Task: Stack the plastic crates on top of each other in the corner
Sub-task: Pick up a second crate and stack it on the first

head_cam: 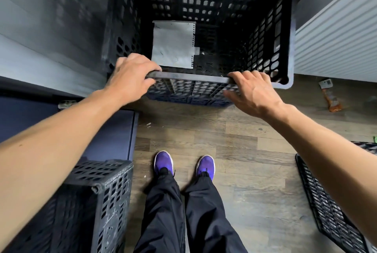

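A tall black lattice crate point(285, 28) stands in the corner between a grey wall and a white ribbed panel. A white sheet of paper point(173, 44) lies inside it. My left hand point(130, 79) is curled over the left part of the crate's near rim. On the right part of that rim my right hand point(253, 93) has its fingertips hooked over the edge and its thumb spread along the outer wall. A bluish lattice edge point(189, 99) shows below the near wall. A second black crate point(110, 187) stands at my lower left. A third point(326, 201) lies at the lower right.
The grey wall point(51, 28) closes the left side and the white ribbed panel point(336, 38) the right. A dark blue cabinet top point(114, 130) sits against the left wall. An orange wrapper point(331, 97) lies on the wood floor. My feet in purple shoes point(183, 165) stand behind the crate.
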### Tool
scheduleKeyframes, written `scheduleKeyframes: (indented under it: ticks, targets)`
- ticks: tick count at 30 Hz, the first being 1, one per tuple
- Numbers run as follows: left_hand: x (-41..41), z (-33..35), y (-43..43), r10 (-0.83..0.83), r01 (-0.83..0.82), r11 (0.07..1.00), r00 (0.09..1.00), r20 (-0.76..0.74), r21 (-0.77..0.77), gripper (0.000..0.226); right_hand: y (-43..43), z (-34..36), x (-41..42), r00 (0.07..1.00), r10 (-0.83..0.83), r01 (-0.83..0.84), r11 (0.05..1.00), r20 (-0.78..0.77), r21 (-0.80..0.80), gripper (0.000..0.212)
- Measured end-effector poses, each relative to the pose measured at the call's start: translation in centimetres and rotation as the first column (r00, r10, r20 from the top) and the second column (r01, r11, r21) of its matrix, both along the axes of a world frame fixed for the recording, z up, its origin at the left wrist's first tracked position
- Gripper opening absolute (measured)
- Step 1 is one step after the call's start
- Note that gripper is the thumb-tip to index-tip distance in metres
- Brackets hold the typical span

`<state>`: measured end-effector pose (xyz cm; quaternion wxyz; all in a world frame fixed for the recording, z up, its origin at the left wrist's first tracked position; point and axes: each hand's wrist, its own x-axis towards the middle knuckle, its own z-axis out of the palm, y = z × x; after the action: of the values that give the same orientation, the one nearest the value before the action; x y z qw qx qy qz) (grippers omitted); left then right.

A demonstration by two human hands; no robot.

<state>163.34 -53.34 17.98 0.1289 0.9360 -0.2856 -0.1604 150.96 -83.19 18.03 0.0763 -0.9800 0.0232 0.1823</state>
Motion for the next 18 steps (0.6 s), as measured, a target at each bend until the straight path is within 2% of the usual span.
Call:
scheduleKeyframes:
  ticks: [4,8,11,14,18]
  targets:
    - [1.3,0.1,5.0,0.04,-0.04,0.999,0.999,0.03,-0.005,0.034,3.9,-0.3,1.9,1.0,0.021,-0.021,0.999,0.014,0.049,0.053]
    - [2.2,-0.2,6.8,-0.067,0.068,0.998,0.997,0.03,-0.019,0.035,7.7,-0.2,4.1,0.997,0.079,-0.081,0.993,0.016,0.09,0.046]
    - [2.9,-0.4,7.0,-0.072,0.073,0.997,0.997,0.025,-0.022,0.033,10.4,-0.2,6.0,0.992,0.117,-0.113,0.988,-0.036,0.108,0.039]
    - [3.1,-1.0,6.4,-0.06,0.058,0.997,0.998,0.028,0.06,0.026,11.9,-1.0,7.6,0.99,0.129,-0.123,0.988,-0.062,0.096,0.03]
    - [2.7,-2.5,4.6,0.018,-0.028,0.983,0.998,0.058,0.18,0.022,12.0,-1.8,8.2,0.989,0.149,-0.148,0.988,-0.016,0.041,0.023]
